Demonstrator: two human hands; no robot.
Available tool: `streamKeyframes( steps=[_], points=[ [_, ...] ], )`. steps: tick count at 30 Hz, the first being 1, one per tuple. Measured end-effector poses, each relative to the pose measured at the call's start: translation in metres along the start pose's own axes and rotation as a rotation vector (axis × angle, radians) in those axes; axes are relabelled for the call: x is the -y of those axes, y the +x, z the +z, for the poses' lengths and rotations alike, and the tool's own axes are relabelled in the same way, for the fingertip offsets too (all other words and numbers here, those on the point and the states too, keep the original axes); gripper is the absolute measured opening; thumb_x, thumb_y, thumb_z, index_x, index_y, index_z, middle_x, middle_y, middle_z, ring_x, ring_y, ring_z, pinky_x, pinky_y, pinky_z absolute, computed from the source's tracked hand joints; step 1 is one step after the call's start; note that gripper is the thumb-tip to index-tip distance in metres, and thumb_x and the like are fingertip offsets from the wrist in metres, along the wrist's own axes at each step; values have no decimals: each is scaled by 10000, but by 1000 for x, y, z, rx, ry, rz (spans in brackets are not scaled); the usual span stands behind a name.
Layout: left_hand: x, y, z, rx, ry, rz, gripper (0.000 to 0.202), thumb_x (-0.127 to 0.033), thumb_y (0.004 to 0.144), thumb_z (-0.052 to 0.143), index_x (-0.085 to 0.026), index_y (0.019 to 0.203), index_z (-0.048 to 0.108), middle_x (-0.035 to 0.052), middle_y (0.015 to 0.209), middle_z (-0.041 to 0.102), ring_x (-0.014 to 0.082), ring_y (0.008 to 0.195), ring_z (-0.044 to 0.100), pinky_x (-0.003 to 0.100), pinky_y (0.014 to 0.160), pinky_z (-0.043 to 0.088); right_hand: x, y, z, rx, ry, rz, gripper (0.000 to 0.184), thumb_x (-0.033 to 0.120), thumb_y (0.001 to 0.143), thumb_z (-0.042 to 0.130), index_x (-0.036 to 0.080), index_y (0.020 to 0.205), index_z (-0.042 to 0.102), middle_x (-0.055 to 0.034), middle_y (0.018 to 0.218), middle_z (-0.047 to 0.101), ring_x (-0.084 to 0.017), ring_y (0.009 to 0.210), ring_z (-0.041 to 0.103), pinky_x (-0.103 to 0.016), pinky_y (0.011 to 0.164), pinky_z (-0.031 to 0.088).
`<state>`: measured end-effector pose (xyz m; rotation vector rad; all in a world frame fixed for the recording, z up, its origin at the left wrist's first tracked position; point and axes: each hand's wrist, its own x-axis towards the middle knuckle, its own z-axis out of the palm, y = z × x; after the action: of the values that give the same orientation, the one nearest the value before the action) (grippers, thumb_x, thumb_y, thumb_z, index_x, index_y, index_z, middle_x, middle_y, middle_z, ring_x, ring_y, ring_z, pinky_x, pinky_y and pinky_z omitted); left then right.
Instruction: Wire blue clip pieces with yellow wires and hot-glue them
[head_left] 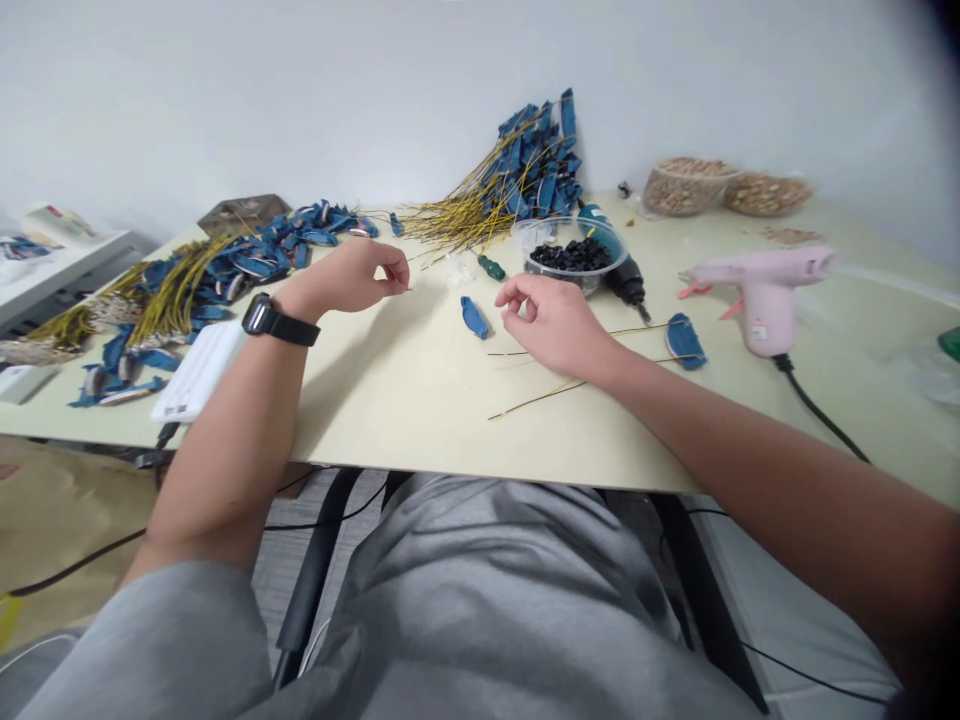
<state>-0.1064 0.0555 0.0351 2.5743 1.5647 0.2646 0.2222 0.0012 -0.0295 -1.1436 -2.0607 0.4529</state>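
Observation:
My left hand (358,276), with a black watch (279,320) on its wrist, is held above the table's middle. Its thumb and fingers are pinched together, and a tiny tip too small to name shows at them. My right hand (551,318) hovers to the right with fingers curled toward the thumb; whatever they hold, if anything, is hidden. Just left of it lies a small blue curved piece (473,317). Under the right hand and forearm run thin dark-and-yellow stems (536,402). Another blue piece (685,341) lies at the right end of two stems.
A clear bowl of black bits (571,258) stands behind my right hand, beside a dark-green power tool (626,280). A pink glue gun (766,290) is at right. Blue pieces on yellow stems (525,165) are heaped behind, more (255,262) at left near a white box (199,370).

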Motion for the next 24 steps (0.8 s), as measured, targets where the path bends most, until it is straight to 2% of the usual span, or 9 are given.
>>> streamKeyframes(
  steps=[3, 8, 13, 18, 24],
  points=[
    [0, 0, -1, -27, -27, 7, 305, -406, 913, 653, -187, 1035, 827, 120, 1084, 868, 264, 1030, 794, 346, 955, 563, 1, 0, -1, 10, 4, 9, 206, 44, 923, 684, 204, 1024, 764, -38, 959, 742, -196, 787, 530, -373, 811, 405],
    [1, -2, -1, 13, -26, 12, 437, -485, 947, 651, -217, 1184, 903, 105, 1173, 902, 259, 1046, 803, 337, 913, 561, 1, -1, -1, 17, 7, 7, 201, 47, 914, 692, 207, 1015, 762, -34, 958, 737, -198, 797, 532, -371, 819, 407],
    [-4, -4, -1, 18, -37, -49, 440, -553, 919, 698, -221, 1098, 926, 74, 1097, 914, 231, 972, 807, 311, 878, 559, 1, -1, -1, 26, 4, 9, 200, 50, 908, 692, 205, 1013, 761, -27, 931, 719, -195, 790, 531, -372, 819, 407],
    [-8, -2, 0, 71, -42, -132, 462, -503, 930, 629, -199, 1096, 935, 76, 1011, 905, 231, 948, 813, 308, 859, 561, 0, -2, 0, 27, 27, 4, 204, 44, 903, 682, 197, 1011, 764, -22, 913, 702, -190, 785, 521, -373, 810, 402],
    [-9, -3, -2, 63, -66, -85, 447, -499, 906, 663, -190, 1108, 915, 71, 999, 904, 218, 893, 802, 290, 818, 561, 1, -1, 0, 50, 29, 14, 199, 48, 898, 687, 202, 1005, 755, -20, 906, 697, -188, 773, 511, -377, 802, 406]
  ],
)
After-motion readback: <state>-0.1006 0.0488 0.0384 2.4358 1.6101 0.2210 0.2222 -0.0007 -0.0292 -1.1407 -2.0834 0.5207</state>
